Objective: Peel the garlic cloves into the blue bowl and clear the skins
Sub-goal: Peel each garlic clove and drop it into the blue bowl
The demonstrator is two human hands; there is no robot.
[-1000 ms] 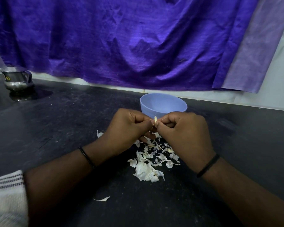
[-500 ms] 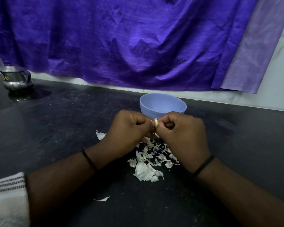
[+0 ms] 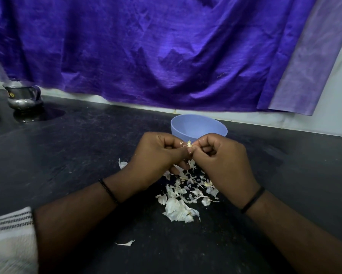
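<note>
My left hand (image 3: 156, 155) and my right hand (image 3: 223, 161) meet fingertip to fingertip above the dark counter. Between them they pinch a small garlic clove (image 3: 189, 144), of which only a pale tip shows. A scrap of skin clings to my left fingers. Just behind the hands stands the blue bowl (image 3: 198, 125); its inside is mostly hidden from here. Below the hands lies a pile of white garlic skins (image 3: 183, 198), with one loose skin (image 3: 125, 243) nearer me and another skin piece (image 3: 122, 164) left of my left hand.
A steel jug (image 3: 23, 95) stands at the far left of the black counter (image 3: 77, 145). A purple cloth (image 3: 156, 50) hangs along the wall behind. A striped white sleeve (image 3: 10, 238) shows at the lower left.
Both hands stay pinched on the clove and have risen slightly toward the bowl. The fingers have shifted a little on the clove; the pile of skins looks the same.
</note>
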